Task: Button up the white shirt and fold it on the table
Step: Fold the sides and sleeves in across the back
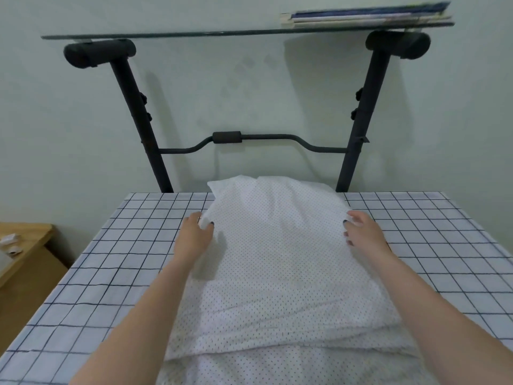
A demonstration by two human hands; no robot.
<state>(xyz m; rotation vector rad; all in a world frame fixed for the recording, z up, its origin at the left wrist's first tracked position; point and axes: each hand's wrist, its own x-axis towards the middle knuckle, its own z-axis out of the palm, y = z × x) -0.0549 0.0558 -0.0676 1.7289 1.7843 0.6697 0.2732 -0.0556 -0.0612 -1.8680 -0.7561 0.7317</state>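
The white shirt [277, 259], dotted with small dark specks, lies lengthwise down the middle of the table [111, 259] as a long narrow strip with its sides folded in. Its far end hangs slightly past the table's back edge. My left hand [194, 234] grips the shirt's left edge near the far end, thumb on top and fingers tucked under the cloth. My right hand [362, 232] holds the right edge opposite, fingers curled against the fold. The near end of the shirt is layered in overlapping folds close to me.
The table carries a white cloth with a black grid. Behind it stands a black metal frame [358, 134] with a glass shelf [194, 33] holding books [369, 16]. A wooden cabinet [25, 262] sits low on the left.
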